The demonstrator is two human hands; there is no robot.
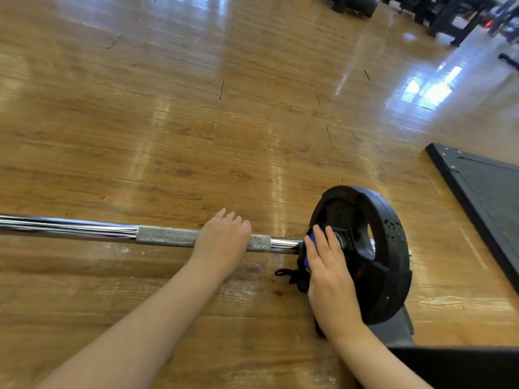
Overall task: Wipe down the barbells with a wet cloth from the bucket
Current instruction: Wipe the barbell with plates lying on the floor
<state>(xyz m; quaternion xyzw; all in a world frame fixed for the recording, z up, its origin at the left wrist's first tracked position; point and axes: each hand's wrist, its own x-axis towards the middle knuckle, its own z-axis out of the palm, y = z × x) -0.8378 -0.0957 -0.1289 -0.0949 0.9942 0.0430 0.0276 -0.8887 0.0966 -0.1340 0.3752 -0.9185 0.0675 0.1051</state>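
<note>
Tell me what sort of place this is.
Most likely a gym: a chrome barbell with a black weight plate lies on a wood-look floor, with dark equipment frames behind.

My left hand [222,242] resting over the bar's [84,230] knurled part, my right hand [327,272] pressing a dark cloth [304,262] against the black plate's [387,248] hub, wooden floor [196,122] beneath, black mat [483,197] at right.
</note>
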